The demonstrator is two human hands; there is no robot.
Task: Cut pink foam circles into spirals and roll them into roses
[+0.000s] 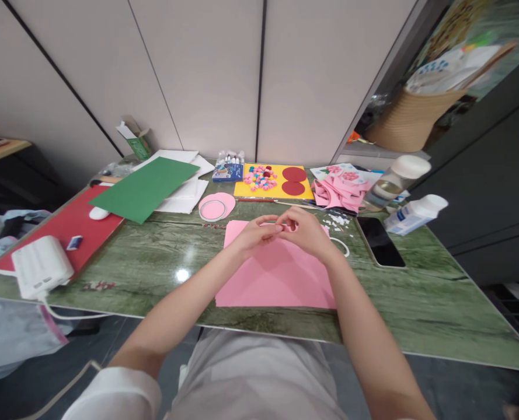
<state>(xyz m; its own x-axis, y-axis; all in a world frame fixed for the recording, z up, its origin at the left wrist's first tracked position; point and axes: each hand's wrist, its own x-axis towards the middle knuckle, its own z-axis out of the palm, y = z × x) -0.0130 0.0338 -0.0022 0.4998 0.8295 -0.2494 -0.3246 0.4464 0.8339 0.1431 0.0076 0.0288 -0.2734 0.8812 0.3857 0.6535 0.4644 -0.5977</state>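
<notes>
Over the upper part of a stack of pink paper [277, 274], my two hands meet with their fingertips together. My left hand [260, 233] has its thumb and fingers closed in a pinch. Opposite it, my right hand [305, 231] is curled, thumb and forefinger pressed together at the same spot. Whatever lies between the fingertips is too small and too covered to name. Just beyond the hands is a yellow sheet [241, 189] bearing small coloured pieces [259, 178] and two dark red paper circles [293, 188].
To the left lie pink circles [228, 203], a green sheet [147, 186], red paper [97, 236] and a white power bank [42, 265] with a cable. On the right are pink scraps [340, 191], a phone [379, 241], a white bottle [415, 214] and a clear bottle [384, 189].
</notes>
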